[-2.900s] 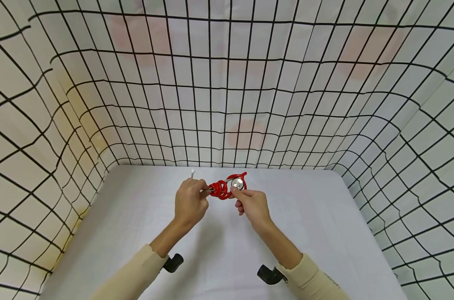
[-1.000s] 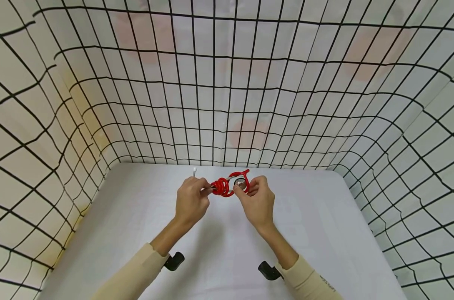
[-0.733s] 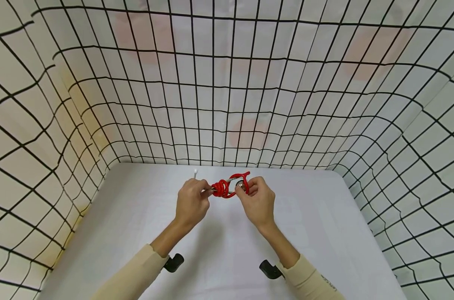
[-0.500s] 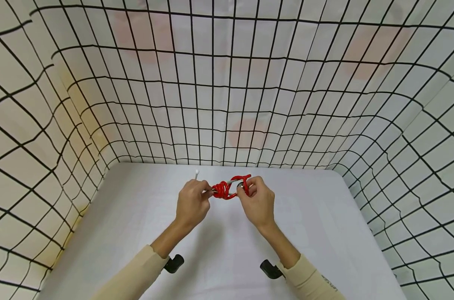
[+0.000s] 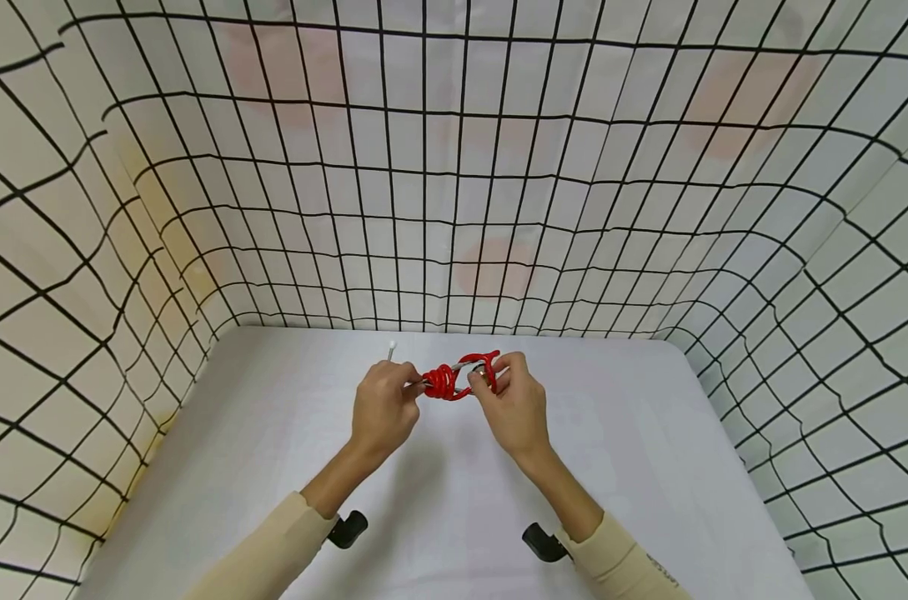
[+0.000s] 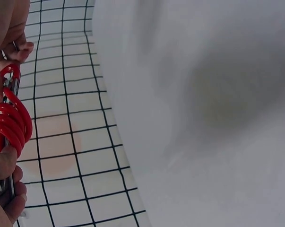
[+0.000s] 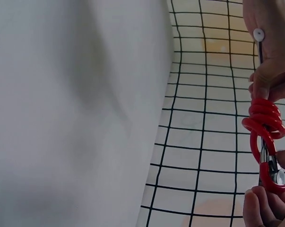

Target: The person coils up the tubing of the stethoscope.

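A stethoscope is held above the table between both hands, its red tubing (image 5: 442, 382) wound in several coils round the metal ear tubes. My left hand (image 5: 382, 404) grips the ear tubes left of the coils. A white ear tip (image 7: 258, 34) sticks out past that hand in the right wrist view. With thumb and fingers, my right hand (image 5: 517, 408) pinches the silver chestpiece (image 7: 278, 177) at the other end, beside a red loop. In the head view the thumb partly hides the chestpiece. The left wrist view shows the coils (image 6: 10, 124) at its left edge.
Under the hands lies a white-covered table (image 5: 454, 517). Black wire grid (image 5: 454, 200) stands round its back and both sides, with pale cloth behind it. Black camera mounts (image 5: 347, 529) sit at both sleeve cuffs.
Since the oldest frame my right hand has turned and moved up, and the chestpiece's bright face has become mostly covered. Over the last half second both hands shift only slightly. The left grip stays.
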Available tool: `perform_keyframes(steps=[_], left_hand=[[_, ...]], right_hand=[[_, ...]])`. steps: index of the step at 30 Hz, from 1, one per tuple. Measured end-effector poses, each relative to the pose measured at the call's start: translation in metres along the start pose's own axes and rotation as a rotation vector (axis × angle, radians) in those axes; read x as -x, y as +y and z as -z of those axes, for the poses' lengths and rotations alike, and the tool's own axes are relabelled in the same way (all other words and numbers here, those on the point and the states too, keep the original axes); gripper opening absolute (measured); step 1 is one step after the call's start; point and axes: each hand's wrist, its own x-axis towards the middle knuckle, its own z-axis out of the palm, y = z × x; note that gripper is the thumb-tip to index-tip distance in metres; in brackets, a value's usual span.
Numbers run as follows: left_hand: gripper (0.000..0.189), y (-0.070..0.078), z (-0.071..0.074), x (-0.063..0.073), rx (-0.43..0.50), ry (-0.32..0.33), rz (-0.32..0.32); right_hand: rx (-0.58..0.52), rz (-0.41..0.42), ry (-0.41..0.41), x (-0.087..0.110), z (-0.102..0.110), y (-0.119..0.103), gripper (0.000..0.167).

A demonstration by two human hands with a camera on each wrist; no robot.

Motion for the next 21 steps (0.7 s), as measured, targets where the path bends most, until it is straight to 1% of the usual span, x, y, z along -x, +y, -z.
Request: perform_keyframes(steps=[4, 7, 9, 13, 17, 21], left_hand=[[0.014, 0.002, -0.0015, 0.0002, -0.005, -0.011, -0.005], [0.014, 0.0035, -0.0021, 0.0007, -0.002, -0.02, -0.007], [0.015, 0.0044, -0.0021, 0.0008, 0.001, -0.023, -0.01], [0.015, 0.0046, -0.0022, 0.0006, 0.009, -0.028, -0.015], [0.014, 0.0027, -0.0026, 0.0007, 0.022, -0.035, -0.004], [0.012, 0.0008, -0.0028, 0.0009, 0.036, -0.033, 0.003]], right_hand=[[0.006, -0.028, -0.017, 0.0002, 0.0007, 0.0003, 0.037], [0.008, -0.048, -0.005, -0.0001, 0.001, 0.0014, 0.034], [0.013, -0.047, 0.009, -0.0005, 0.0013, 0.0026, 0.031], [0.013, -0.023, 0.029, -0.0003, 0.0029, 0.0029, 0.025], [0.008, 0.002, 0.045, 0.0004, 0.0044, 0.0017, 0.023], [0.021, 0.057, 0.068, 0.0009, 0.0043, 0.0009, 0.022]])
